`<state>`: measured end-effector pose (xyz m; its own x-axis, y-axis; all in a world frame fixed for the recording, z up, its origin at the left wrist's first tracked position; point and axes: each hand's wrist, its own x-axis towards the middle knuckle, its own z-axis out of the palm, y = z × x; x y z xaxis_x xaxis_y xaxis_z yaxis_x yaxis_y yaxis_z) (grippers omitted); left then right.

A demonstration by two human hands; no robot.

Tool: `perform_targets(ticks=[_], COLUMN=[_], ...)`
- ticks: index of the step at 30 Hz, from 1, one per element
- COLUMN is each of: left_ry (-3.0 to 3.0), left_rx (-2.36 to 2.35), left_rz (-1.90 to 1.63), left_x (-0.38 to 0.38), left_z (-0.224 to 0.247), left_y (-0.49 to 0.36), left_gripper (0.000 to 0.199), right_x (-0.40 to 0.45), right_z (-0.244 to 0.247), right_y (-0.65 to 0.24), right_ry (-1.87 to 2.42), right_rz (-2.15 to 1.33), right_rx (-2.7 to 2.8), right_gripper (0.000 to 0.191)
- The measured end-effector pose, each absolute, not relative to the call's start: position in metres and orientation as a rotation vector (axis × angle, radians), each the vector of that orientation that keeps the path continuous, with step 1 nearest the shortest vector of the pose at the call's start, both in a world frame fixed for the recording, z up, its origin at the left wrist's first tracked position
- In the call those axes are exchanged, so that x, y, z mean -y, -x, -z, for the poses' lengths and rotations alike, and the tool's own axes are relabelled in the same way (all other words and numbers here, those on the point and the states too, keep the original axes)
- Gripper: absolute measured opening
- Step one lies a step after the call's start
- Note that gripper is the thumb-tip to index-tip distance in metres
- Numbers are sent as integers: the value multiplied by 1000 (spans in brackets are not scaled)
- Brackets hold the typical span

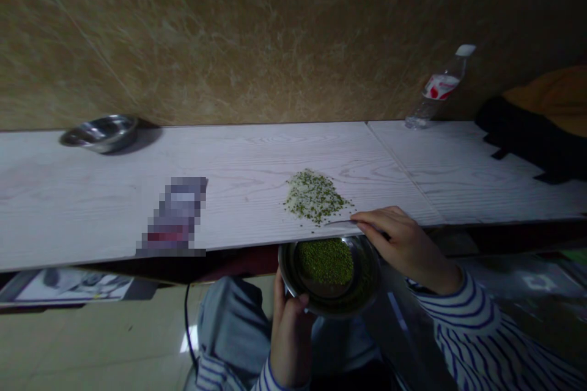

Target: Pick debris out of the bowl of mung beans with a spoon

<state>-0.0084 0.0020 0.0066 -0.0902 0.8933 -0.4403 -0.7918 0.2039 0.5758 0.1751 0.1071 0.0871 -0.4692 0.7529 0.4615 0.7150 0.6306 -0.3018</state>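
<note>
While the left hand (288, 333) holds a shiny bowl (342, 310) just in front of the white table (229, 159), the right hand (406, 241) reaches over the table's edge with a thin metal tool (340, 222). The left thumb is on the bowl's rim and the other fingers are around its side, so they pinch it. The right thumb and pointing finger are pressed together on the tool, and its tip is near the low edge of a pile (313, 194) of white grains and green beans on the table. I cannot tell if the tip touches it. More green beans (326, 261) sit inside the held bowl, and the right hand is close to that bowl's far right rim. A second bowl (107, 144) is far to the left by the brown wall (275, 30). Nearer the front edge lies a flat thing (177, 214), too blurry to name. A clear bottle (438, 88) with a white cap stands at the back right, beside a dark and orange cloth (545, 113). Counting up, I see two bowls, one pile, one tool, one bottle and one flat thing; the beans are too many to count.
</note>
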Motion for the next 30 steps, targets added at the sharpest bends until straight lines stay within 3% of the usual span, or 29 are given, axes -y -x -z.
perform_targets(ticks=[30], left_ry=[-166], left_rx=[-873], left_rz=[-1425], left_x=[-4], left_z=[-9], left_y=[11], left_gripper=[63], right_x=[-110], right_z=[-79], right_y=[-158], right_ry=[1138], right_rz=[-83], right_rx=[2251], right_gripper=[21])
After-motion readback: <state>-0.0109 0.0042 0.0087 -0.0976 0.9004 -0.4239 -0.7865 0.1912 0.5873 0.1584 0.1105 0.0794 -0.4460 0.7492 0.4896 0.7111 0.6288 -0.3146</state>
